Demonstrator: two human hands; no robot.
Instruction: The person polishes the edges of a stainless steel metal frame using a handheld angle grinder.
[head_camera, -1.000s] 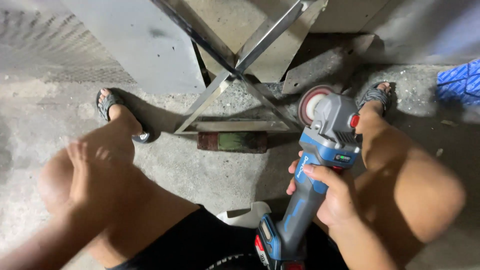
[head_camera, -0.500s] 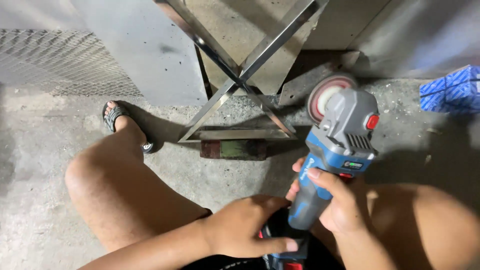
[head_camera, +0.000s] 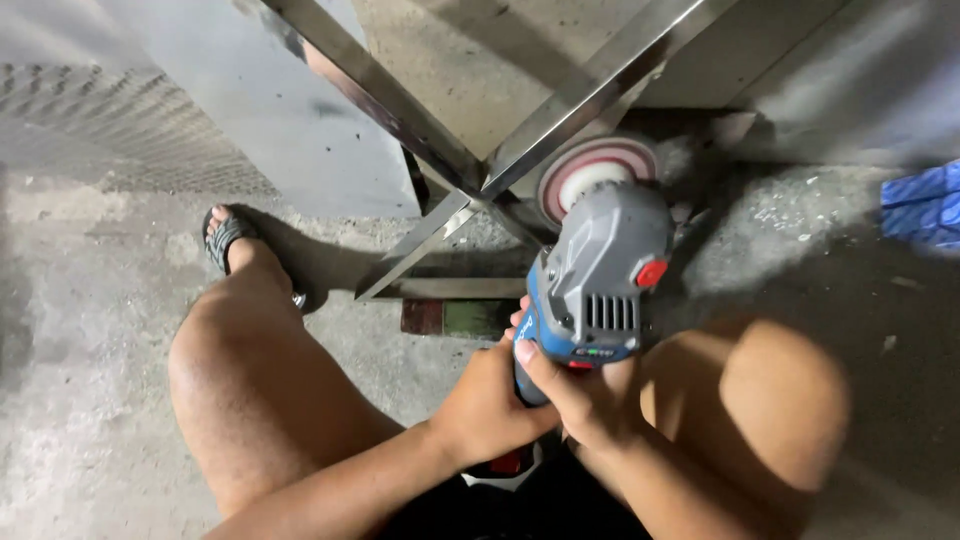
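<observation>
- Both hands on the grinder (head_camera: 590, 290), a two-handed hold, likely to steady it against kick
- Left hand (head_camera: 490, 410) wrapped closed round the lower handle, from the left side, thumb up by the blue body
- Right hand (head_camera: 585, 400) closed round the same handle from the right, fingers (head_camera: 535, 365) curled over the front just under the grey head
- Grinder is blue and grey with a red button on its right side; head points away from the person, handle back toward the lap
- Disc (head_camera: 595, 170), red and white, sits up against the frame (head_camera: 470, 180) right beside where two shiny steel bars cross; can't tell whether it actually touches
- Frame stands on the concrete floor (head_camera: 90, 330), bars forming an X in front of a grey panel (head_camera: 260, 110)
- A small red-green block (head_camera: 455, 317) lies on the floor under the crossing, just ahead of the hands
- Person squats with knees spread either side of the tool, which leaves room for the arms between them; left foot in a sandal (head_camera: 225, 240)
- Blue item (head_camera: 925, 205) at the right edge, well apart
</observation>
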